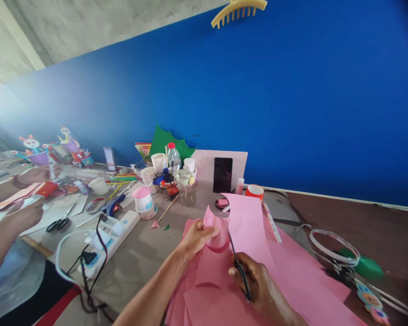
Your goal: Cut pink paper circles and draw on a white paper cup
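Note:
Between thumb and fingers, my left hand (197,236) pinches a piece of pink paper (213,226) with a rounded outline. My right hand (255,276) is wrapped round the handles of black scissors (237,259). Their blades point up and away from me, along the right edge of the pink piece. Beneath both hands lie several pink sheets (211,301). A larger pink sheet (246,213) rises just beyond the blades, to the right. Whether the blades are closed on the paper is hard to make out.
A power strip (122,235) with plugs and cables lies to my left. Beyond it stand a pink-topped cup (143,201) and a glass jar (186,188). A phone (223,174) leans at the back. A white marker (272,222) rests on the right. Another person's hands (23,213) work at far left.

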Available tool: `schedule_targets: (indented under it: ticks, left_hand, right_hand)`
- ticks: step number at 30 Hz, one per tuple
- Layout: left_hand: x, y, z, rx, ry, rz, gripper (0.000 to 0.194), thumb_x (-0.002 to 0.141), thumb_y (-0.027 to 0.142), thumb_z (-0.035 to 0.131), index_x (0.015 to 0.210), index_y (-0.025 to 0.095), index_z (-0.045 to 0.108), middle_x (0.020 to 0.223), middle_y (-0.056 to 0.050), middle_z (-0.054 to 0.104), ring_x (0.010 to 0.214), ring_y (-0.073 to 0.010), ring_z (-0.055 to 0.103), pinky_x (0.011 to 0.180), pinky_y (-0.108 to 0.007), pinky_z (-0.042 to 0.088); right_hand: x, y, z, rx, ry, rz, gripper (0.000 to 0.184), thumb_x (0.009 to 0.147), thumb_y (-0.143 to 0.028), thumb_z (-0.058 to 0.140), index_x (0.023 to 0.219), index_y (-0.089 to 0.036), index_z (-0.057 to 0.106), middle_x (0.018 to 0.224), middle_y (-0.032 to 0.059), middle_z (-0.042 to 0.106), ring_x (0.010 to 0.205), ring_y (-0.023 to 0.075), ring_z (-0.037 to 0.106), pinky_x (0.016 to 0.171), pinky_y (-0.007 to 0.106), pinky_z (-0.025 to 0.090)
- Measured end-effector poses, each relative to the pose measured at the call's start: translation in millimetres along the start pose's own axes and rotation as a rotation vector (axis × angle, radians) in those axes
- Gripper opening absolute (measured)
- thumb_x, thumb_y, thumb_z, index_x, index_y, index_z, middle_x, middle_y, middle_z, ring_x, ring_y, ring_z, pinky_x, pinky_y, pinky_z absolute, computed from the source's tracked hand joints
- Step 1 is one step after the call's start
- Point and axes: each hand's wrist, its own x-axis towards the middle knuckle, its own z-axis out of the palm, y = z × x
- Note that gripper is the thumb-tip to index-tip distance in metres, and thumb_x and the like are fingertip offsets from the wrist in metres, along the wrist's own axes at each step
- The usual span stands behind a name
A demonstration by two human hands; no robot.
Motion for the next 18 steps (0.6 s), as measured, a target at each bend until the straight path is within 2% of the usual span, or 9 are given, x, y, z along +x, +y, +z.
schedule_targets:
  ticks: [6,9,18]
  left_hand:
    - [0.5,-2.3,0.9,0.037,-0.032,0.006,0.033,0.057,0.04,0.082,0.062,0.01,0.067,0.054,-0.002,0.06,0.055,-0.0144,0.055,0.054,-0.024,0.036]
    - [0.3,-4.0,1.6,0.09,-0.035,0.004,0.033,0.059,0.04,0.08,0.06,0.011,0.065,0.051,-0.001,0.056,0.05,-0.0111,0.048,0.05,-0.023,0.032]
    - [0.1,-2.9,0.2,0.18,-0.049,-0.019,0.04,0.06,0.042,0.076,0.049,0.015,0.05,0.046,0.006,0.037,0.045,-0.0052,0.026,0.048,-0.024,0.016]
  right_hand:
    - [-0.1,2.9,0.4,0.063,-0.024,0.041,0.033,0.082,-0.049,0.061,0.08,-0.02,0.047,0.061,-0.0075,0.03,0.055,0.009,0.025,0.048,0.021,0.024]
    - [-0.1,3.8,0.0,0.091,-0.037,0.064,0.035,0.083,-0.053,0.058,0.088,-0.02,0.048,0.061,-0.0079,0.032,0.054,0.0091,0.026,0.048,0.021,0.026]
    - [-0.7,0.3,-1.9,0.059,-0.035,0.071,0.033,0.084,-0.052,0.056,0.087,-0.02,0.049,0.061,-0.0074,0.032,0.054,0.0094,0.027,0.048,0.021,0.027]
